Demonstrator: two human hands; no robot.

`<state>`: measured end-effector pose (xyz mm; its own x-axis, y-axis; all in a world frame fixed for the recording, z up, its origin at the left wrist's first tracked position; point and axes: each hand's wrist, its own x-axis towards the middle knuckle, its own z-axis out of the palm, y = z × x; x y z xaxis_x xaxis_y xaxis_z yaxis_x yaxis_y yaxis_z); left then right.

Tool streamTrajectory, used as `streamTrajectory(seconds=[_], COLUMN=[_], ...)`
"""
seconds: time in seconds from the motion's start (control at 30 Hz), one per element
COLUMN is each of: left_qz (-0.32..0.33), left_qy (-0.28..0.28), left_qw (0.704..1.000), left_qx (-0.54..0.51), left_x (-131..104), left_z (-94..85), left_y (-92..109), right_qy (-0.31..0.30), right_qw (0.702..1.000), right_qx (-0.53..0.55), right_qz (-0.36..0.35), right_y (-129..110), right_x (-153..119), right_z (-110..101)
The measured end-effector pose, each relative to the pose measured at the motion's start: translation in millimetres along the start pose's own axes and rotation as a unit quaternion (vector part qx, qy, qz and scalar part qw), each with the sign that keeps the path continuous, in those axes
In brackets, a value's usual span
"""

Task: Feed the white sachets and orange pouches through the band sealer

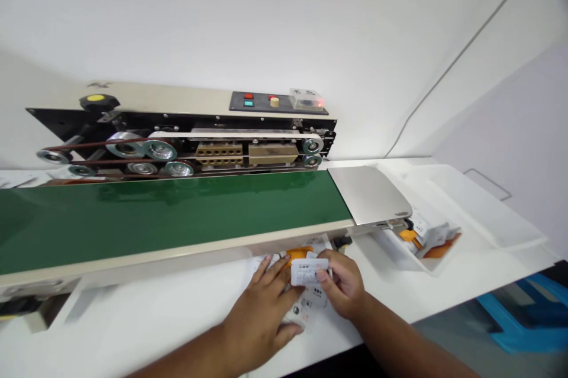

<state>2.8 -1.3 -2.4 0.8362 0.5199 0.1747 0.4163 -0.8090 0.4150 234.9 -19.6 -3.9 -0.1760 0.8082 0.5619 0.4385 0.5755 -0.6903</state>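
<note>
Near the green belt (177,212) | small white packet (307,271) pinched by right hand (344,284), steadied by flat, released left hand (261,313) | slip risk: packet could be dropped if the pinch loosens.

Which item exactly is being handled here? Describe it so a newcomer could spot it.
Find the green conveyor belt of the sealing machine, then look just below its right end on the white table. There both hands meet on a small white printed packet, pinched by the right hand; unlike the similar packets in the white tray, it is lifted.

Green conveyor belt (168,212), white table (146,313), white printed packet (307,272), orange piece (298,254).
</note>
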Motion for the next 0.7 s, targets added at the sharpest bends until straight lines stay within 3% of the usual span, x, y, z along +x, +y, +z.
streamTrajectory(seconds=[0.7], left_qz=[0.021], left_qy=[-0.042], left_qw=[0.999], left_qx=[-0.017], left_x=[3.0], left_z=[-5.7], left_y=[7.0], right_qy=[-0.014], right_qw=[1.000], right_qx=[-0.012], right_qz=[-0.015], right_y=[-1.3], right_x=[1.9], right_z=[0.3])
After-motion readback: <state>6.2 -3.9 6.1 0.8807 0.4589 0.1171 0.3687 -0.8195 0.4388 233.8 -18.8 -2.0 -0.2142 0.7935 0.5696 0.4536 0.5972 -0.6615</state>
